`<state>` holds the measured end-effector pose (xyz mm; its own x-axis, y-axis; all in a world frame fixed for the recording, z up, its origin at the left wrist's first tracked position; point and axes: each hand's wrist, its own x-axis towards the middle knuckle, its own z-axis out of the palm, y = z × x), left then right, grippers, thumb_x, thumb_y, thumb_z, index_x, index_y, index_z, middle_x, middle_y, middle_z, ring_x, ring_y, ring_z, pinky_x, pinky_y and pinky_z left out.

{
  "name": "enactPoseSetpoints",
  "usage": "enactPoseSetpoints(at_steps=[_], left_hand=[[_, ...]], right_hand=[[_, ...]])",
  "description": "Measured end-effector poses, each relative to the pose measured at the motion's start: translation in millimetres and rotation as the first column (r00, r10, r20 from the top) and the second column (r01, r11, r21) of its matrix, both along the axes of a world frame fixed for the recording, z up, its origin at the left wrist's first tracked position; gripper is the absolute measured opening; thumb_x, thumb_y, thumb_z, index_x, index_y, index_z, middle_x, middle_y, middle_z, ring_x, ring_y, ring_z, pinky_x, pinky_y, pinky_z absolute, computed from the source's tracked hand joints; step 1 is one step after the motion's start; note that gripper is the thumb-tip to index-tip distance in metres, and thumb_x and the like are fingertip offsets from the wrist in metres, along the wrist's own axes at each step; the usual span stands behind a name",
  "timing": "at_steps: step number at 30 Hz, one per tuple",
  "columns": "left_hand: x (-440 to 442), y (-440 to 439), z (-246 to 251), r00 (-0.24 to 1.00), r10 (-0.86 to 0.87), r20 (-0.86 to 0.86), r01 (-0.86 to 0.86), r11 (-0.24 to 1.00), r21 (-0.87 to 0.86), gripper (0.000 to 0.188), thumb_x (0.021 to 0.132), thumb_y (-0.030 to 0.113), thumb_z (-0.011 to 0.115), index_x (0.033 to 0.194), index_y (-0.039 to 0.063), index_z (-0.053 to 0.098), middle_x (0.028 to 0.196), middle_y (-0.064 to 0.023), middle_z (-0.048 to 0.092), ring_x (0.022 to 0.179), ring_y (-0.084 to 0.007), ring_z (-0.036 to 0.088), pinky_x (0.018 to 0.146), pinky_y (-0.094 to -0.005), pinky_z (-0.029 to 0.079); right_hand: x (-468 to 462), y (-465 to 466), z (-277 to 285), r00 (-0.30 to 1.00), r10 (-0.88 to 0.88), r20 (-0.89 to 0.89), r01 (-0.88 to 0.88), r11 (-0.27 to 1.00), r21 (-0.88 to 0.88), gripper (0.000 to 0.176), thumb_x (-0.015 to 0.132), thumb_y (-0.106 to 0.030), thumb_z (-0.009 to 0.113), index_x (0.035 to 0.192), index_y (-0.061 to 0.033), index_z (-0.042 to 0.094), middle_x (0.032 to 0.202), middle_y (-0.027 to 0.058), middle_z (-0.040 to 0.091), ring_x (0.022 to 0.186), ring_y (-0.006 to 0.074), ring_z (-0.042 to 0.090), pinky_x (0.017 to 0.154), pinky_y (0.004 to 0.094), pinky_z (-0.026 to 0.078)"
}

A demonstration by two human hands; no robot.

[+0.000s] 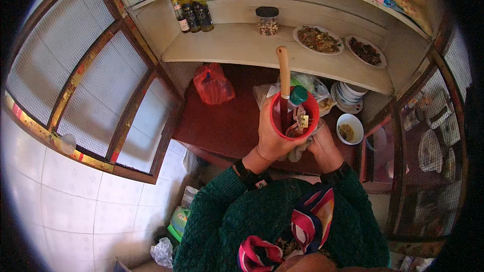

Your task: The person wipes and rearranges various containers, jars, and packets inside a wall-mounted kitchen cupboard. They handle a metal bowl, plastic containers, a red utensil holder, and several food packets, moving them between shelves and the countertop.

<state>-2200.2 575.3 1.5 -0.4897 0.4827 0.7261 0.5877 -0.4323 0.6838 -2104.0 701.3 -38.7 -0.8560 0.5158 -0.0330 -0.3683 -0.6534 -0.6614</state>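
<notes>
My left hand (267, 135) is closed around the left side of a red plastic container (315, 110), held over the dark red cabinet surface (227, 128). A wooden-handled knife (283, 69) stands upright in it, beside a bottle with a green cap (298, 95) and some small packaged items (300, 118). My right hand (323, 143) is at the container's lower right, with a greyish cloth or bag (298, 152) between it and the container. The right fingers are partly hidden, so their hold is unclear.
Behind are a red plastic bag (214, 84), stacked bowls (348, 96) and a white bowl with food (350, 129). The shelf above (227, 46) holds bottles (194, 12), a lidded jar (267, 22) and two plates of food (319, 40). Mesh doors (87, 79) stand open at the sides.
</notes>
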Motion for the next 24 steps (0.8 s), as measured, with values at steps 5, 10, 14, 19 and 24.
enactPoseSetpoints(at_steps=[5, 10, 14, 19, 24], left_hand=[[-16, -2, -1, 0.957, 0.261, -0.126, -0.265, 0.964, -0.015, 0.106, 0.057, 0.015, 0.096, 0.142, -0.001, 0.034, 0.135, -0.015, 0.048, 0.125, -0.0273, 0.051, 0.107, -0.0413, 0.042], [-27, -14, -2, 0.968, 0.23, -0.103, -0.23, 0.973, 0.01, 0.105, 0.057, 0.018, 0.097, 0.14, -0.001, 0.036, 0.133, -0.0149, 0.048, 0.123, -0.0272, 0.052, 0.106, -0.0414, 0.043], [-29, -21, -4, 0.975, 0.203, -0.088, -0.205, 0.979, -0.005, 0.107, 0.056, 0.02, 0.097, 0.141, -0.002, 0.036, 0.133, -0.0152, 0.048, 0.123, -0.0281, 0.052, 0.106, -0.0415, 0.043], [-28, -28, -4, 0.926, 0.334, -0.179, -0.341, 0.94, -0.01, 0.109, 0.056, 0.022, 0.097, 0.142, -0.002, 0.036, 0.134, -0.0166, 0.049, 0.124, -0.03, 0.052, 0.106, -0.0426, 0.042], [-29, -27, -4, 0.905, 0.369, -0.211, -0.38, 0.925, -0.011, 0.1, 0.062, 0.036, 0.091, 0.139, -0.003, 0.042, 0.133, -0.0231, 0.051, 0.121, -0.0421, 0.05, 0.104, -0.0489, 0.039]], right_hand=[[24, -6, 20, 0.914, -0.023, 0.404, -0.054, 0.983, 0.178, 0.039, 0.102, -0.034, 0.054, 0.131, -0.0068, 0.057, 0.11, 0.0104, 0.067, 0.087, 0.0213, 0.069, 0.082, 0.0374, 0.06], [22, 4, 0, 0.904, -0.292, 0.311, -0.105, 0.553, 0.827, 0.038, 0.1, -0.03, 0.061, 0.123, -0.0008, 0.064, 0.113, 0.0129, 0.069, 0.097, 0.02, 0.068, 0.088, 0.0338, 0.055], [21, 11, 11, 0.899, -0.336, 0.281, -0.165, 0.334, 0.928, 0.036, 0.095, -0.023, 0.068, 0.124, -0.0003, 0.065, 0.118, 0.0157, 0.069, 0.108, 0.0218, 0.066, 0.093, 0.0347, 0.052], [37, -11, 89, 0.915, -0.391, -0.1, 0.143, 0.084, 0.986, 0.031, 0.09, -0.014, 0.071, 0.117, -0.0011, 0.066, 0.141, 0.0157, 0.055, 0.132, 0.0289, 0.05, 0.109, 0.0418, 0.038], [11, -40, 125, 0.906, -0.393, -0.159, -0.014, -0.403, 0.915, 0.033, 0.078, -0.019, 0.078, 0.103, 0.0006, 0.07, 0.143, 0.0272, 0.049, 0.138, 0.0465, 0.039, 0.113, 0.0511, 0.032]])
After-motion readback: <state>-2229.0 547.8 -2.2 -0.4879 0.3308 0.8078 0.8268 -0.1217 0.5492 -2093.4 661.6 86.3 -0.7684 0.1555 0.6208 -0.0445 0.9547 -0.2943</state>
